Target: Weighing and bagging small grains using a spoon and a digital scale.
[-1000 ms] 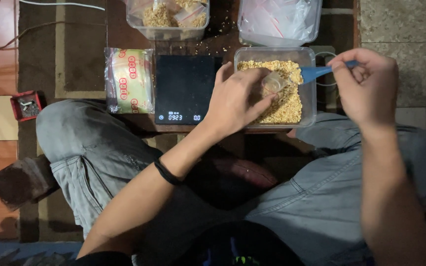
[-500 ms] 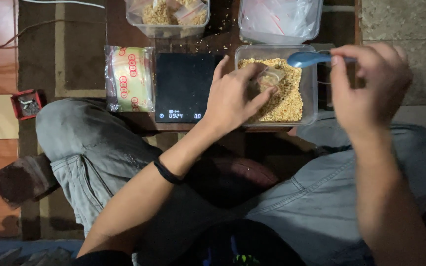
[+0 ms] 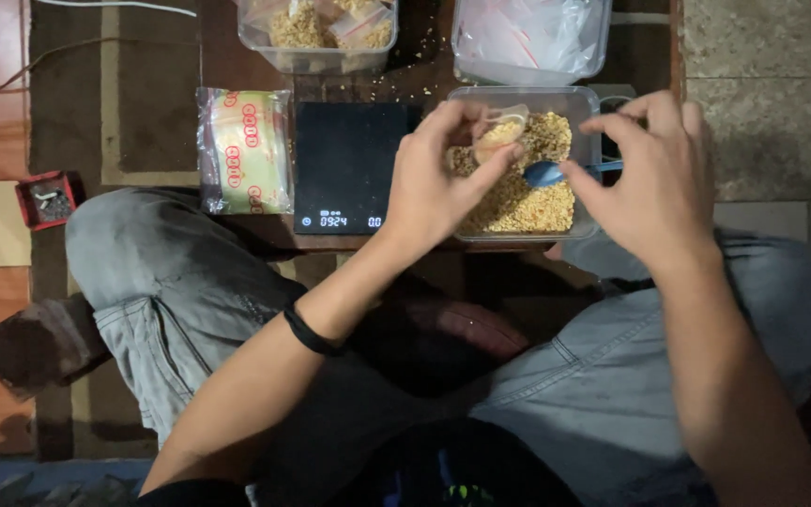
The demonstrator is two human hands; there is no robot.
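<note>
At the far left a small red tray [image 3: 44, 199] sits on the floor, well apart from the work. Next comes a wrapped yellow-green packet with red rings [image 3: 246, 150], lying just beside the black digital scale [image 3: 349, 167], whose platform is bare and whose display is lit. Behind the scale stands a clear tub of filled little bags [image 3: 316, 33], with loose grains scattered on the dark table [image 3: 424, 70].

The left hand [image 3: 438, 183] pinches a small clear bag [image 3: 499, 131] between thumb and fingertips, the other fingers curled. Compared with half a second ago, it has lifted the bag up off the heap and holds it higher, nearer the far rim of the clear tub of golden grain [image 3: 518, 202], mouth turned upward and partly filled. That suggests the bag is being presented for another portion rather than resting in the grain.

The blue spoon [image 3: 546, 173] has changed most: a moment ago it hovered high over the tub's far rim; now it is down low over the grain, just below and beside the bag. The right hand [image 3: 645, 178] grips its handle with fingertips pressed together, fingers bent. Whether the bowl carries grain I cannot tell.

Behind sits a clear tub of empty bags [image 3: 532, 42].
</note>
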